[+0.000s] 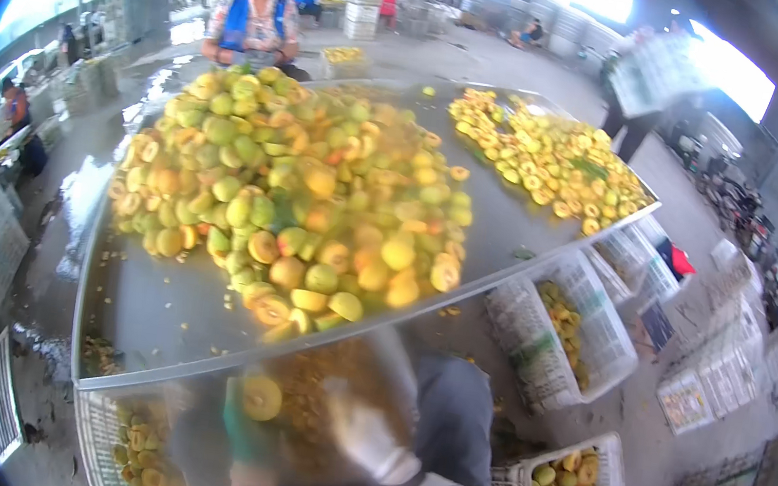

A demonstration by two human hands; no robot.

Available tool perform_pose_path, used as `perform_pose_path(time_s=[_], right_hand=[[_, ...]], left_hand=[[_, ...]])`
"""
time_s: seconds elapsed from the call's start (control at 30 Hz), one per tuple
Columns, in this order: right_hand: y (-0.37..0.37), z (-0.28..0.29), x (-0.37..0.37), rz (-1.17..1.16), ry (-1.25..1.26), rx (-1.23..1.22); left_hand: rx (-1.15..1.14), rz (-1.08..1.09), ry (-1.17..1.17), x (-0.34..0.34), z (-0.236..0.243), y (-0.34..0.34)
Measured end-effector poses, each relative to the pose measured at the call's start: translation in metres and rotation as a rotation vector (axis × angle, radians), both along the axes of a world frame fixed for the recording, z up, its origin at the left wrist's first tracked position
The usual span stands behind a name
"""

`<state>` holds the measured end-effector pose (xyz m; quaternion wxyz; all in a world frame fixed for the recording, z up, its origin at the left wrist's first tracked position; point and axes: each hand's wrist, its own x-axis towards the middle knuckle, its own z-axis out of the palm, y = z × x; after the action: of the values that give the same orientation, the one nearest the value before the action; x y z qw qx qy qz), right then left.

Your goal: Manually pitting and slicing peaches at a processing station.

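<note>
My left hand (242,425), in a green glove, is at the lower middle below the table's near edge. It holds a halved yellow peach (261,397) with its cut face showing. My right hand (370,439), in a white glove, is beside it to the right. Motion smears its fingers, so whether they grip anything is unclear. A blurred brown heap of small pieces (316,386) lies beyond and between both hands. On the metal table (163,317) rests a large pile of whole and halved peaches (248,190).
A second pile of cut peaches (547,161) covers the table's far right. White crates with peaches stand at the right (610,321), lower right (615,469) and lower left (93,435). A person in a blue vest (256,24) sits across the table; another person carries a crate (662,73).
</note>
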<state>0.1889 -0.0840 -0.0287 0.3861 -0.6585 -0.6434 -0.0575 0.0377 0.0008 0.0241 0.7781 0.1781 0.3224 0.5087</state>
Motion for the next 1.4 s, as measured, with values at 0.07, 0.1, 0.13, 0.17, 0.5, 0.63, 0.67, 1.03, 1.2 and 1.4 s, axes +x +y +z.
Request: perform_pose_path(time_s=[0.07, 0.1, 0.13, 0.17, 0.5, 0.63, 0.67, 1.03, 1.2, 1.4], right_hand=[[0.018, 0.043, 0.055, -0.162, -0.210, -0.095], [0.026, 0.057, 0.092, -0.279, -0.117, -0.130], [0.028, 0.078, 0.122, -0.235, 0.504, -0.047], [0.032, 0.107, 0.141, -0.151, 1.121, 0.015], [0.053, 0.149, 0.183, -0.159, 1.068, 0.231], [0.060, 0.143, 0.187, -0.139, 0.870, 0.125], [0.062, 0.137, 0.189, -0.136, 0.759, 0.186], [0.064, 0.128, 0.049, 0.242, 0.312, -0.212], [0.045, 0.138, -0.005, 0.392, 0.091, -0.112], [0.052, 0.128, -0.024, 0.342, 0.057, -0.196]], left_hand=[[-0.027, 0.041, 0.032, -0.017, -0.010, 0.010], [-0.050, 0.059, 0.045, -0.022, -0.016, 0.010], [-0.132, 0.000, -0.019, -0.021, -0.016, 0.014], [-0.200, -0.041, -0.093, -0.027, -0.009, 0.017], [0.005, 0.054, -0.148, -0.050, -0.011, 0.021], [-0.102, 0.106, -0.247, -0.050, 0.023, 0.016], [-0.095, 0.092, -0.234, -0.046, 0.032, 0.016], [0.306, 0.049, 0.085, -0.011, 0.063, 0.053], [0.163, 0.020, 0.140, -0.014, 0.089, 0.042], [0.133, -0.028, 0.086, -0.008, 0.092, 0.039]])
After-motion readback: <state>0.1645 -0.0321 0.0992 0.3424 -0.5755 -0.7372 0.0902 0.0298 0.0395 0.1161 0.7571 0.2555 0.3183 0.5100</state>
